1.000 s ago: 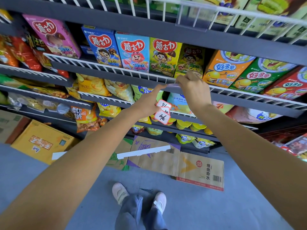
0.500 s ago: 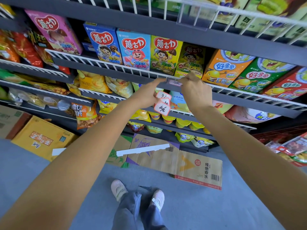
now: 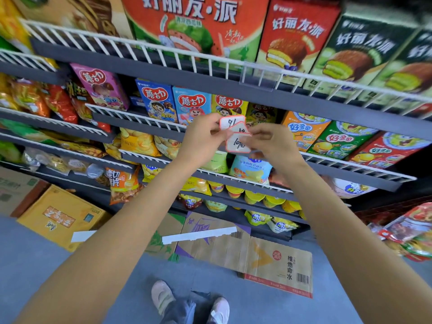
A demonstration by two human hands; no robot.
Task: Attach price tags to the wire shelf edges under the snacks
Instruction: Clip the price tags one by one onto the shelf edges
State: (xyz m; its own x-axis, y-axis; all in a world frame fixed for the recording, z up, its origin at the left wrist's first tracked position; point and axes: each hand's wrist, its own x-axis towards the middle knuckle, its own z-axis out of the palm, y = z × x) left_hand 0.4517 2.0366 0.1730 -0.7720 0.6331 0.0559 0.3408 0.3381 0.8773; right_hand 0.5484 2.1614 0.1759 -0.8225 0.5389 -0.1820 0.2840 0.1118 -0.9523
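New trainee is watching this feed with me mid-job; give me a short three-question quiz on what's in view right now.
1. True or false: the price tags are already clipped to a shelf edge.
2. Which hand pinches the tags: A left, B right, C both?
3. Fill in: the clear tag holder hangs on the ___ wire shelf.

Key: 1 false, held in front of the shelves; 2 C, left hand and right hand; 3 top.

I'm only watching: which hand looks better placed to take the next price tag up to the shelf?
Probably the right hand. Its fingers pinch the lowest tag of the price tags, as if peeling it off, while the left hand grips the stack. A clear tag holder hangs on the wire shelf edge above, on the right.
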